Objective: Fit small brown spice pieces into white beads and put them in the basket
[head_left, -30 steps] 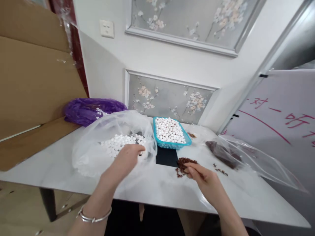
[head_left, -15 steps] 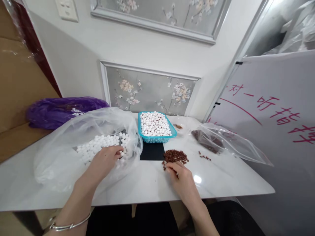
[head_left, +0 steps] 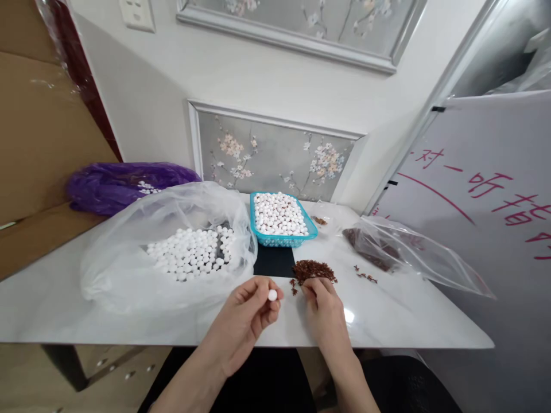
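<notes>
Between thumb and fingers, my left hand pinches a small white ball above the front of the table. To its right, my right hand has its fingertips closed at the near edge of a pile of small reddish-brown star-shaped pieces. What those fingertips hold, if anything, is hidden. Left of my hands lies a clear plastic bag with many loose white balls in its mouth. A turquoise basket, heaped with white balls, some showing brown spots, stands behind the pile.
A zip bag of brown pieces lies at the right, with a few loose pieces near it. A purple bag rests at the back left. A dark sheet lies before the basket. A whiteboard stands at the right.
My left hand has come out of the plastic bag toward the right and nearer to me, carrying one white ball. My right hand stays at the brown pile.
</notes>
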Demonstrator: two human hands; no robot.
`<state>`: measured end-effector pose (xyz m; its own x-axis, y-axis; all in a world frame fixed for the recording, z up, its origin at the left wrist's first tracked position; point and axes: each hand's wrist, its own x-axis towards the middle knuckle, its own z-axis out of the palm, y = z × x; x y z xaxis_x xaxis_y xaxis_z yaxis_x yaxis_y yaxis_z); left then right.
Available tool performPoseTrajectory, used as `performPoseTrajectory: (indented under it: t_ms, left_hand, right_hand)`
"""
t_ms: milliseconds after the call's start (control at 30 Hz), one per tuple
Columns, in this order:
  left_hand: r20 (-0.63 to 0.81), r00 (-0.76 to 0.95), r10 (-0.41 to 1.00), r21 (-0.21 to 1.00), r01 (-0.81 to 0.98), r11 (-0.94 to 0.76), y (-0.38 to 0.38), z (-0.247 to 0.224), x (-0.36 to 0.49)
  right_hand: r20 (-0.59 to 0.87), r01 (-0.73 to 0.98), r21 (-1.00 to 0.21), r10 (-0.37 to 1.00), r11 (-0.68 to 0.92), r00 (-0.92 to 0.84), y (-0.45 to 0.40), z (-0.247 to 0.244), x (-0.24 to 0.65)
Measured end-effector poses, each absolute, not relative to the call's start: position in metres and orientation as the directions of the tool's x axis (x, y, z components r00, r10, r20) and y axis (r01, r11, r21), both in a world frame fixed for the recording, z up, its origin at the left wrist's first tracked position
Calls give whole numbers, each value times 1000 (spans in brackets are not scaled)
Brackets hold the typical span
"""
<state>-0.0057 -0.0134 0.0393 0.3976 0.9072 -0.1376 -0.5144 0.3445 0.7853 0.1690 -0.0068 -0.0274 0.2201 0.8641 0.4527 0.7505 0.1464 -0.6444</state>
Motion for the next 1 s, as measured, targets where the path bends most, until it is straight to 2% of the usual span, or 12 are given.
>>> performPoseTrajectory:
  t_ms: [67,133,233,300,600,800,1000]
  left_hand:
    - [-190,455,870,712,-546,441,-14,31,0]
    - [-235,480,845,673,-547,498,-10,24,1]
    - [-281,492,824,632,-551,545,-3,16,1]
    - [-303,483,821,613,-561,556,0,11,0]
    - [-283,503,817,531,-627,570,1,5,-2]
    - [-295,501,814,537,-618,575,1,8,-4]
    - [-305,504,808,589,-567,576,2,6,-3]
  right_hand:
    - [448,728,-668,864,153,230,-12,-26,168]
    - [393,642,-753,882,147,259,-18,-24,166]
    - [270,382,-911,926,156,265,-28,-18,160]
    - [240,240,-953,943,184,231,-33,-13,156]
    - [126,-167,-974,979,152,158,-35,-12,147]
    - [153,-249,-948,970,199,190,-34,-16,148]
    - [124,-344,-922,977,178,174,-37,-13,148]
